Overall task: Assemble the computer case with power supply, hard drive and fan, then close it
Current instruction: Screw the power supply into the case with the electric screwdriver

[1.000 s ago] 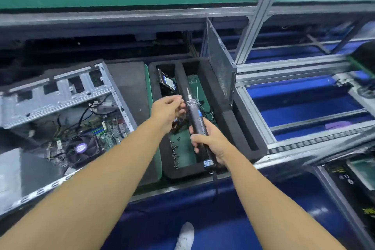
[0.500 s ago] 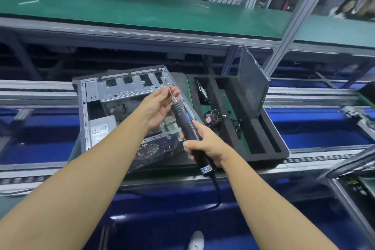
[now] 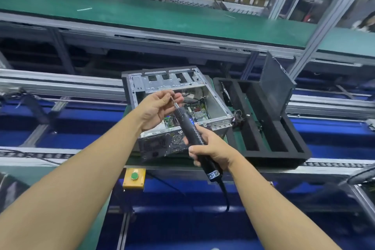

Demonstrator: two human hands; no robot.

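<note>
**Right hand (image 3: pixel 211 148) wrapped round the electric screwdriver (image 3: pixel 187 128), left hand (image 3: pixel 157 107) pinching its bit (image 3: pixel 173 100)**

Your right fist grips the black, ribbed barrel low down. The tool leans up and to the left, its cable (image 3: pixel 224 195) drooping from the butt. Your left thumb and fingertips close round the thin steel bit at the tip; whether a screw sits there is too small to tell.

That two-handed hold is the same as half a second back. A second ago you had it over the foam tray (image 3: pixel 274 158); now both hands hang in front of the computer case (image 3: pixel 168 83). It lies on its side on the line, open face up, just left of the tray. It's bare grey sheet metal, with a punched drive cage along the far edge, a green motherboard (image 3: pixel 199 112) and loose wires inside, and a perforated grille on the near face.

The tray is matte black foam cut in long slots, and the dark side panel (image 3: pixel 276 89) stands on edge at its far right. Your view has lifted too: a yellow box (image 3: pixel 134 177) with a round green button now shows at the near rail, and the green belt (image 3: pixel 142 14) runs across the top.
</note>
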